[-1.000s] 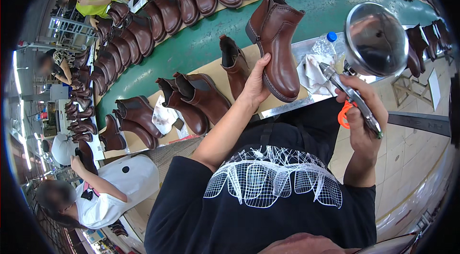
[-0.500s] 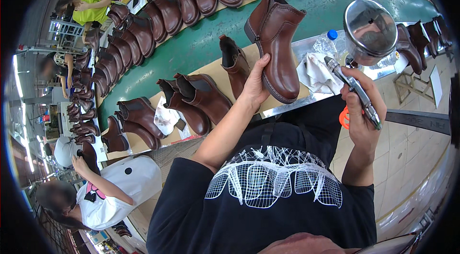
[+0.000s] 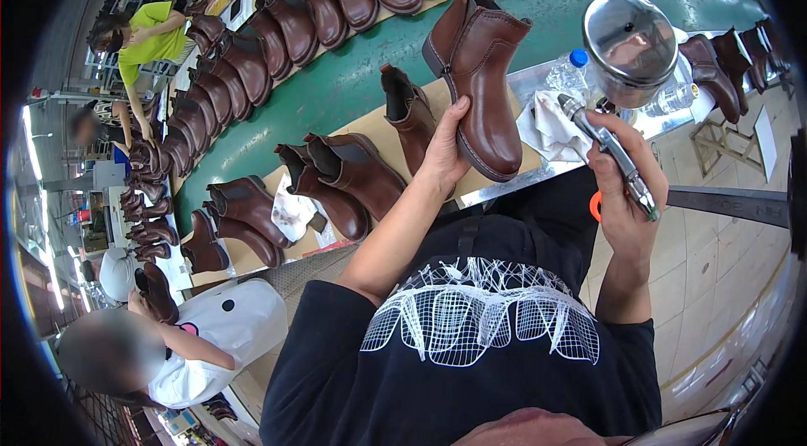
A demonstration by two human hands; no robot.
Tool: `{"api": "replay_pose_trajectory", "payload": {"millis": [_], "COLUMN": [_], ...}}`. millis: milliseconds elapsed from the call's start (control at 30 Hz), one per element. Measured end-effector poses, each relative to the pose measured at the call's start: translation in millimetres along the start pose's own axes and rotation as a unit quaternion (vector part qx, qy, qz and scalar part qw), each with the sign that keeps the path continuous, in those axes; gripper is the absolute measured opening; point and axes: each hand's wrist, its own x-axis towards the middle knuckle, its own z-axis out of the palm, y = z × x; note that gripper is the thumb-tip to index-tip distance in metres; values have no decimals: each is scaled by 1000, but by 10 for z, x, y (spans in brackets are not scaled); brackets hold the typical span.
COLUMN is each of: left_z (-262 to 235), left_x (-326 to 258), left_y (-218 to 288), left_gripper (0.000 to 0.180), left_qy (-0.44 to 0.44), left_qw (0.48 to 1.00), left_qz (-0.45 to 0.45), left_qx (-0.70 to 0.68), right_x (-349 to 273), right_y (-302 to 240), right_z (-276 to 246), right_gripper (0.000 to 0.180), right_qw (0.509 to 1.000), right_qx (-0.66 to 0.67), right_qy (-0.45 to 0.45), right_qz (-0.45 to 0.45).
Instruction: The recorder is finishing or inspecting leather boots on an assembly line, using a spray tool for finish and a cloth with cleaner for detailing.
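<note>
My left hand (image 3: 444, 150) grips a brown leather ankle boot (image 3: 486, 68) by its forefoot, thumb along the side. The boot is held toe toward me, its shaft tilted up and away. To its right, my right hand (image 3: 629, 185) is wrapped round a metal spray gun (image 3: 624, 162), whose nozzle points toward the boot but stands apart from it. A shiny round metal cup (image 3: 630, 47) sits at the gun's far end; its join is partly hidden. Part of an orange ring or hose (image 3: 596, 205) shows beside my right hand. Behind the nozzle lies a stained white cloth (image 3: 548, 128).
Brown boots (image 3: 345, 164) stand along the near bench edge, and more line the far side of the green surface (image 3: 252, 122). A blue-capped plastic bottle (image 3: 568, 69) stands behind the cloth. At left, a co-worker in white (image 3: 235, 316) holds a boot (image 3: 156, 293); others work beyond.
My spray gun and right hand have shifted slightly left. The boot in my left hand has moved a little left. The co-worker in white has leaned and shifted the boot in hand.
</note>
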Motion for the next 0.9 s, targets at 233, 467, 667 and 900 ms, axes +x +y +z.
{"api": "replay_pose_trajectory", "payload": {"millis": [233, 467, 667, 900], "left_z": [-9, 22, -64, -98], "left_x": [-17, -48, 9, 36], "left_y": [22, 3, -4, -22], "left_gripper": [58, 58, 70, 76], "left_qy": [10, 13, 6, -17], "left_qw": [1000, 1000, 1000, 1000], "left_qz": [1, 17, 15, 13], "left_qx": [3, 11, 10, 0], "right_x": [-30, -65, -63, -18], "right_y": [-20, 1, 45, -35], "right_z": [5, 27, -30, -38], "right_gripper": [24, 25, 26, 26], "right_qw": [1000, 999, 1000, 998], "right_qx": [-5, -28, 2, -35], "right_qy": [-24, -31, 13, 10], "right_qz": [-15, -22, 2, -46]}}
